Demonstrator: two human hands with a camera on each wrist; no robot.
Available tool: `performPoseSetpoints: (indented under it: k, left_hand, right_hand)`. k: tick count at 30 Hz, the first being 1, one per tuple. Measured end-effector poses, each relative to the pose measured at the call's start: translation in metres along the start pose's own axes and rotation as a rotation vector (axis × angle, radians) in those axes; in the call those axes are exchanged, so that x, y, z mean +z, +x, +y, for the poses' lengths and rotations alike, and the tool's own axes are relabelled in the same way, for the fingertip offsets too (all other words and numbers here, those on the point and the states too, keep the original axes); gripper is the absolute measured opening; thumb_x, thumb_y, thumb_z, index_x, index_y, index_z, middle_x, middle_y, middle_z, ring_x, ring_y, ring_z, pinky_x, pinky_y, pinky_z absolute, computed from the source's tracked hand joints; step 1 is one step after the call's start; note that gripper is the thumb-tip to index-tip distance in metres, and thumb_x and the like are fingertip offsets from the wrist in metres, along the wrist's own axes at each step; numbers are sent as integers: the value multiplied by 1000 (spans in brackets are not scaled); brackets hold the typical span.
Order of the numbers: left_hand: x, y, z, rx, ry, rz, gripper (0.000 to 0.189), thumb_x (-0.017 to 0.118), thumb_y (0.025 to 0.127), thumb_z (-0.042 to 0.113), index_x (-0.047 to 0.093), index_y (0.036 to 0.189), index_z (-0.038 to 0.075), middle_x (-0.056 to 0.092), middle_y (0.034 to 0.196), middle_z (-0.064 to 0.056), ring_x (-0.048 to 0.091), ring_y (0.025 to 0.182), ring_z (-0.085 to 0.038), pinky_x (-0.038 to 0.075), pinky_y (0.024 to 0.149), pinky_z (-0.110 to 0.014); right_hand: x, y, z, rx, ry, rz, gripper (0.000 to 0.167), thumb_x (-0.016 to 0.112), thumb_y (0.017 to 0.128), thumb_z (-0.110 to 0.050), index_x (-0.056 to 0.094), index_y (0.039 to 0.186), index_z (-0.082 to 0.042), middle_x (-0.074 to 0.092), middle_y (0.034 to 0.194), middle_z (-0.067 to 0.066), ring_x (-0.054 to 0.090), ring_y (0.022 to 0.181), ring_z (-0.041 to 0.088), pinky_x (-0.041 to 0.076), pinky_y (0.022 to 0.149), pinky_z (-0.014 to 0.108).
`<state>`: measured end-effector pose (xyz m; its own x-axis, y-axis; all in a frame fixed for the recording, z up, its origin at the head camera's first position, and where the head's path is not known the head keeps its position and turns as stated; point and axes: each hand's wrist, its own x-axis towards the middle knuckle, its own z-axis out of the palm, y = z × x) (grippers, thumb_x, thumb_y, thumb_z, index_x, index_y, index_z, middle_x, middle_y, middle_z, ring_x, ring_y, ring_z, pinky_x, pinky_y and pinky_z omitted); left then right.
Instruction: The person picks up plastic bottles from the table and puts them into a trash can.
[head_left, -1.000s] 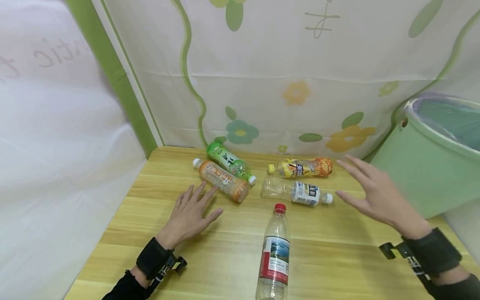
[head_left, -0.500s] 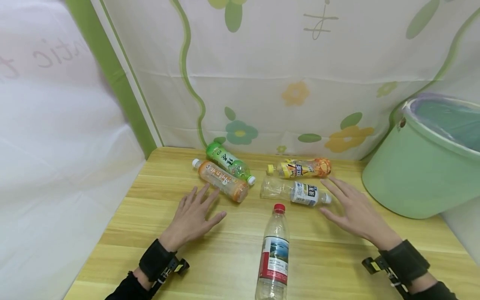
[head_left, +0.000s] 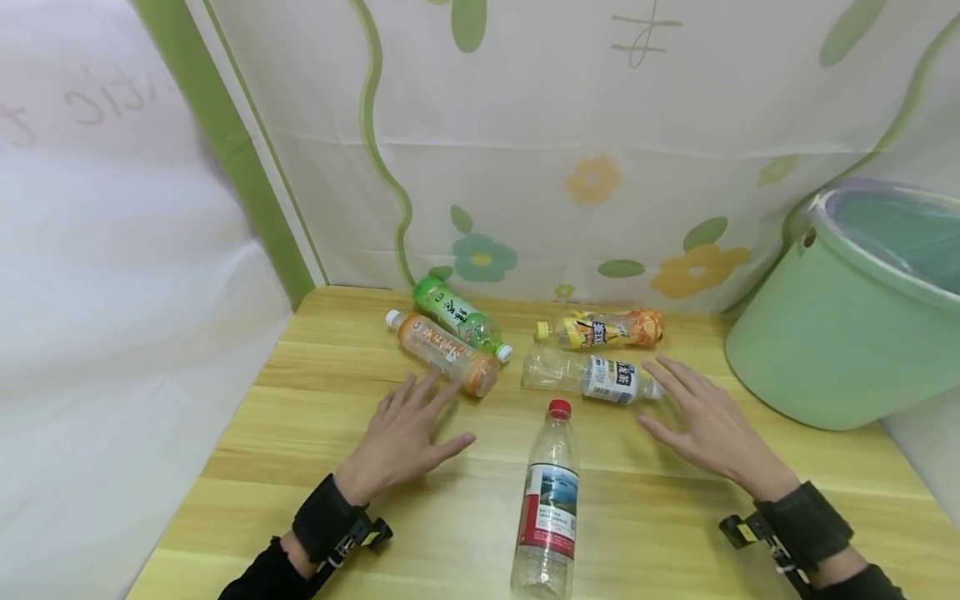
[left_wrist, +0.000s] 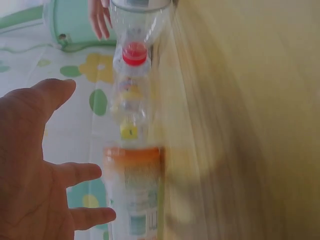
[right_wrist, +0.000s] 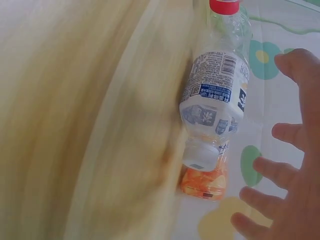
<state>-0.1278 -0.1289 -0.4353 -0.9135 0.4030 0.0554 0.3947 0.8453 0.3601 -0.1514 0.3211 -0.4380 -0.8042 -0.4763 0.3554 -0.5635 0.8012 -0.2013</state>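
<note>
My left hand is spread over the table, its fingertips close to the orange-labelled bottle. Behind that bottle lies a green-labelled bottle with a white cap. On the other side, my right hand hovers with fingers apart beside the white cap of a clear bottle with a white label; the right wrist view shows a gap between fingers and bottle. A yellow-capped bottle with an orange label lies just behind it. Between the hands lies a red-capped bottle, cap pointing away from me.
A light green bucket with a clear liner stands at the right, next to the wooden table's right side. A white curtain with printed flowers hangs along the table's back edge.
My right hand has come left and down from near the bucket to the white-labelled bottle's cap. My left hand has shifted slightly right. The bottles lie as before.
</note>
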Motion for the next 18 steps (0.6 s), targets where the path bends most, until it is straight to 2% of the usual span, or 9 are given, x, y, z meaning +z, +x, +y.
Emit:
performPoseSetpoints:
  k: [5,10,13,18]
  left_hand:
    - [3,0,15,16,-5,-27,92,44,90,82,30,162,27,25,165,-13,22,146,-47,22,112,-67]
    - [5,1,36,19,-42,-11,98,45,86,86,23,164,31,35,161,-11,35,141,-43,34,107,-65]
    - [7,1,53,-10,-87,-30,106,45,82,89,20,165,27,40,157,-14,42,136,-42,40,102,-64]
    - [14,0,83,-67,-127,-102,119,47,75,94,26,162,15,47,150,-19,50,129,-42,47,93,-62]
  right_hand:
    - [3,-1,0,10,12,-12,83,79,87,-39,42,155,-9,39,154,25,42,131,52,36,96,75]
    - [6,-2,0,14,18,-22,83,79,88,-40,42,155,-10,38,154,25,43,130,52,36,95,76]
    - [7,-2,-1,13,18,-19,82,79,88,-40,43,154,-8,39,154,25,44,129,52,36,95,75]
    - [6,-2,-1,11,22,-15,81,79,87,-39,44,153,-7,39,153,26,43,130,52,36,96,74]
